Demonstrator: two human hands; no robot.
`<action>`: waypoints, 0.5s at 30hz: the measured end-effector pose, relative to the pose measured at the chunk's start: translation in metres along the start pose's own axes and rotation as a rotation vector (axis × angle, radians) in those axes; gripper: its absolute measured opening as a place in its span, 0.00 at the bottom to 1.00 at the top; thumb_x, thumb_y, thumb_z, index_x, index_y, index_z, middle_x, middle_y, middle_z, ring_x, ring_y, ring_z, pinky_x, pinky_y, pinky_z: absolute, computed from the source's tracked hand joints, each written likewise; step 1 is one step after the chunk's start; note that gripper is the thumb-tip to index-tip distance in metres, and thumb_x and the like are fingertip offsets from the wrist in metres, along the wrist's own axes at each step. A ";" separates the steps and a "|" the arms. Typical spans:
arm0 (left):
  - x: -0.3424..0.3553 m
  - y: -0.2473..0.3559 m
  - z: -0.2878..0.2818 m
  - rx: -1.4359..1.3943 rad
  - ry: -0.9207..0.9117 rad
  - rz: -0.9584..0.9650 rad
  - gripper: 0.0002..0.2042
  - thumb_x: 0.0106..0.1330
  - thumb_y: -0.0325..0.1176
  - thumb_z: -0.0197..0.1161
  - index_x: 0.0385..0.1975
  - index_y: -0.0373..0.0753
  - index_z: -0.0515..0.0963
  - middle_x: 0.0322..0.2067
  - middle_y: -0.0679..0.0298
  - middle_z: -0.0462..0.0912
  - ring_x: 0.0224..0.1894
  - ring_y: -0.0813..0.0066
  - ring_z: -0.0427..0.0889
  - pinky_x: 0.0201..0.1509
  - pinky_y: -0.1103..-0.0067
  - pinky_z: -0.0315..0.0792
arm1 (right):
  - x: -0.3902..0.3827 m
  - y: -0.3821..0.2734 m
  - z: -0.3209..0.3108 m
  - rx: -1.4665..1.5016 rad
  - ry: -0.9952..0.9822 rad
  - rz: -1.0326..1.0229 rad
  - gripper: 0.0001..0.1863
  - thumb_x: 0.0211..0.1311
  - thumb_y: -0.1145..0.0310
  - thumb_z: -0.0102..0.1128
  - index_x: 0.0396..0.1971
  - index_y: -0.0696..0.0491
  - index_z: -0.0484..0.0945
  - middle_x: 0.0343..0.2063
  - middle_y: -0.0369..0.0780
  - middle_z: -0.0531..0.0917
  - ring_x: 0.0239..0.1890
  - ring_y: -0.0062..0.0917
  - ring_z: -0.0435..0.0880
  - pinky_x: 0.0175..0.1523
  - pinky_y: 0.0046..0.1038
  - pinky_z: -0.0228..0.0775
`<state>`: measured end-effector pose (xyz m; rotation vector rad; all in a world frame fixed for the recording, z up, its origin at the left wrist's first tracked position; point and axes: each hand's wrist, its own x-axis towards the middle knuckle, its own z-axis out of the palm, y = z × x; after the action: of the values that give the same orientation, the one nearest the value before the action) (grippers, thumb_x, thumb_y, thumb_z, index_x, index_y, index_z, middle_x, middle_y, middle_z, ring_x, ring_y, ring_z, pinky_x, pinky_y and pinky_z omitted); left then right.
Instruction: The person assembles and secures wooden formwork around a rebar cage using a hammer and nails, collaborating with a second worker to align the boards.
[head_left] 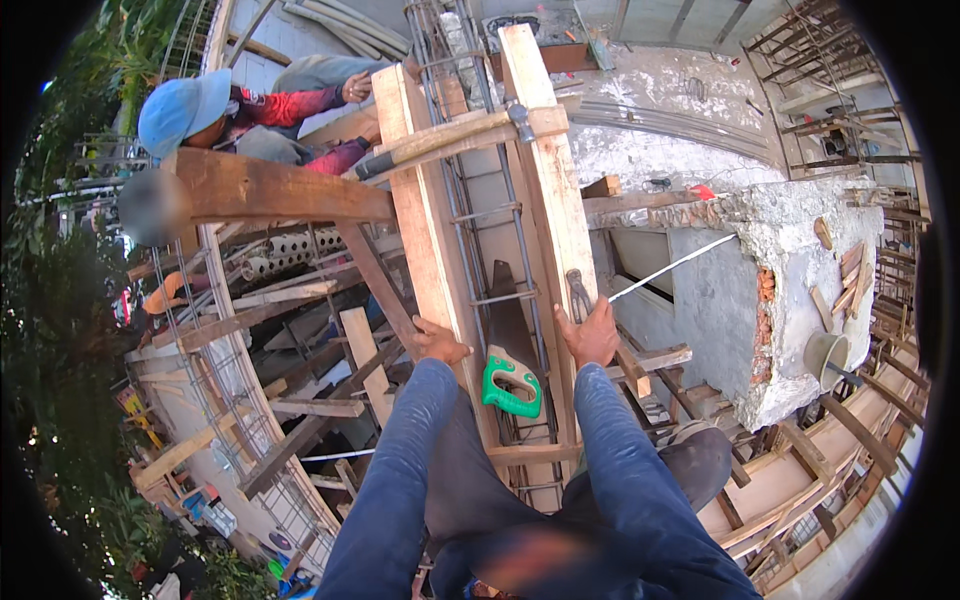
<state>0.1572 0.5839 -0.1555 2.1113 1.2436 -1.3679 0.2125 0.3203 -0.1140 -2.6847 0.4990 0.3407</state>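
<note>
My left hand [440, 342] is closed on the edge of the left wooden board [425, 205]. My right hand [590, 332] grips the edge of the right wooden board [553, 185], close beside pincers [577, 293] lying on that board. Between the two long boards runs a cage of steel rebar [483, 215]. A handsaw [512, 385] with a green handle rests in that gap, its dark blade pointing away from me. Farther off, a hammer [440, 140] lies across a wooden crosspiece [545, 122] that spans both boards.
A co-worker in a blue cap [185, 110] leans in at the far left, hands near the left board. A thick brown beam [285, 190] meets that board. Rough concrete [720, 310] stands at the right, with a thin white strip [670, 268] reaching toward it. Loose timbers [320, 405] lie below left.
</note>
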 end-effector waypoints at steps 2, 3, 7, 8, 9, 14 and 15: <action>-0.015 0.006 -0.008 -0.053 -0.044 0.004 0.68 0.51 0.40 0.77 0.64 0.32 0.12 0.69 0.29 0.30 0.71 0.36 0.50 0.73 0.57 0.53 | -0.001 0.003 0.001 -0.047 0.014 -0.016 0.38 0.44 0.37 0.68 0.41 0.56 0.69 0.37 0.49 0.79 0.41 0.47 0.81 0.43 0.46 0.73; -0.012 0.005 -0.008 -0.056 -0.031 0.006 0.68 0.51 0.40 0.77 0.64 0.32 0.11 0.69 0.29 0.29 0.71 0.35 0.50 0.73 0.57 0.53 | -0.001 -0.003 -0.001 -0.048 0.005 -0.018 0.38 0.44 0.36 0.68 0.39 0.56 0.69 0.37 0.49 0.79 0.41 0.48 0.81 0.43 0.47 0.73; -0.013 0.000 -0.006 -0.038 -0.054 -0.005 0.68 0.52 0.40 0.76 0.63 0.31 0.11 0.68 0.28 0.28 0.70 0.34 0.50 0.73 0.57 0.52 | -0.003 0.001 0.005 -0.073 -0.016 -0.036 0.39 0.45 0.35 0.67 0.41 0.56 0.69 0.37 0.49 0.79 0.41 0.48 0.81 0.43 0.46 0.73; -0.016 0.004 -0.006 -0.048 -0.046 0.003 0.68 0.52 0.40 0.76 0.63 0.31 0.10 0.68 0.28 0.28 0.70 0.33 0.50 0.73 0.57 0.52 | -0.002 0.005 0.007 -0.067 -0.011 -0.033 0.40 0.45 0.35 0.66 0.43 0.56 0.69 0.38 0.49 0.79 0.42 0.47 0.81 0.44 0.47 0.73; -0.015 0.005 -0.006 -0.062 -0.029 0.016 0.68 0.52 0.40 0.76 0.63 0.31 0.10 0.68 0.28 0.28 0.70 0.33 0.50 0.73 0.57 0.52 | -0.001 0.005 0.007 -0.054 0.001 -0.035 0.41 0.45 0.34 0.66 0.44 0.57 0.69 0.39 0.49 0.79 0.43 0.47 0.81 0.44 0.47 0.73; -0.016 0.004 -0.007 -0.056 -0.041 0.005 0.68 0.53 0.40 0.76 0.62 0.30 0.10 0.68 0.28 0.26 0.70 0.33 0.49 0.73 0.58 0.51 | -0.002 0.000 0.005 -0.087 -0.045 0.003 0.43 0.44 0.34 0.66 0.48 0.57 0.69 0.42 0.49 0.79 0.45 0.47 0.80 0.46 0.47 0.73; -0.017 0.005 -0.008 -0.053 -0.048 0.003 0.68 0.53 0.40 0.76 0.62 0.30 0.10 0.68 0.27 0.26 0.70 0.33 0.48 0.73 0.58 0.52 | -0.001 0.001 0.005 -0.084 -0.048 0.009 0.44 0.44 0.34 0.66 0.49 0.57 0.69 0.42 0.49 0.79 0.46 0.47 0.80 0.47 0.47 0.73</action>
<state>0.1634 0.5781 -0.1381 2.0324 1.2436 -1.3608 0.2104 0.3219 -0.1181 -2.7484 0.4930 0.4372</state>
